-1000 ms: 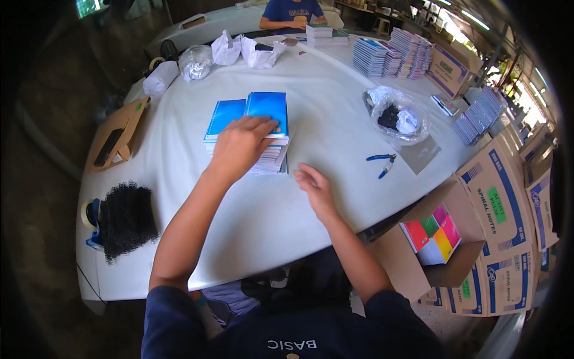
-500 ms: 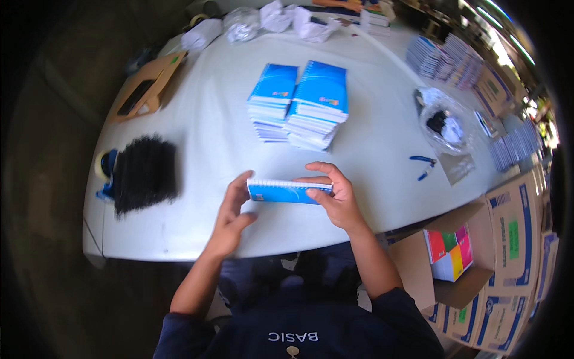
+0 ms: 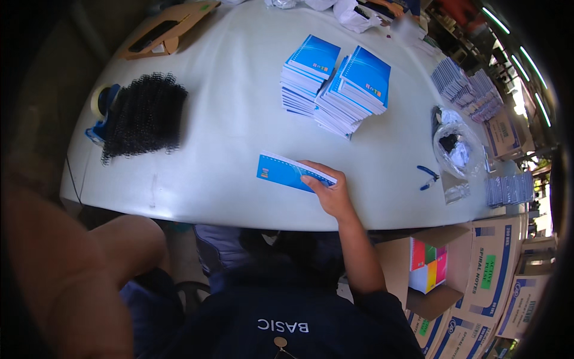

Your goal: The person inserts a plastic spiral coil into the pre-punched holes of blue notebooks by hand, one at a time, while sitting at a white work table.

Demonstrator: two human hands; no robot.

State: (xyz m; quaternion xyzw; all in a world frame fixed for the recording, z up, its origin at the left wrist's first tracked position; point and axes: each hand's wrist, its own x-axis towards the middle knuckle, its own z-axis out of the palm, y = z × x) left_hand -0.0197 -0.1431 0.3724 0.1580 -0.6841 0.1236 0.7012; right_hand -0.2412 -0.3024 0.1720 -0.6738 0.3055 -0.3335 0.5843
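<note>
The right hand [image 3: 330,190] grips a blue notebook [image 3: 282,172] by its right end, over the near part of the table [image 3: 227,128]. Farther off, the left stack [image 3: 308,75] and right stack [image 3: 360,81] stand side by side. Coils [image 3: 146,113] lie left, pliers [image 3: 435,176] right. The left arm [image 3: 84,263] rises at near left; the left hand is out of view, its grip impossible to tell.

Shirt [image 3: 335,308], cartons [image 3: 494,248], green labels [image 3: 488,272] and notebooks [image 3: 365,69] bear lettering [image 3: 283,325].
</note>
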